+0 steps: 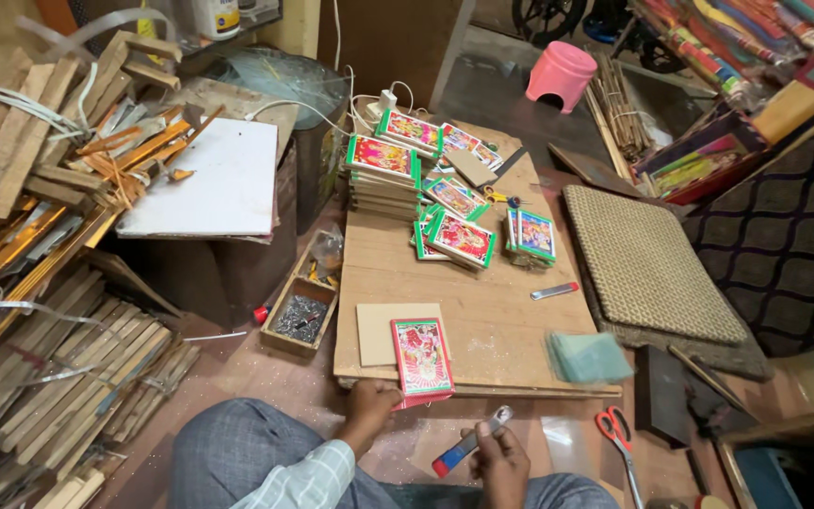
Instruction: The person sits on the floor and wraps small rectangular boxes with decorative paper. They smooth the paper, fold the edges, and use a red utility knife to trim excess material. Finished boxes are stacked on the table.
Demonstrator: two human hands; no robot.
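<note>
My left hand (369, 401) pinched the red-framed picture (422, 358) at the desk (482, 311) edge, my right hand (499, 460) gripped a cutter (468, 443), blade work seemingly due next.

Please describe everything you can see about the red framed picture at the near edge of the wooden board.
The red framed picture is a flat upright rectangle with a thin red frame around a colourful, mostly red and green print. It lies face up, slightly turned, on the pale wooden board, its near end overhanging the board's front edge. It partly overlaps a plain beige card. The left hand grips its near left corner. The right hand, apart from it, holds a small cutter.
</note>
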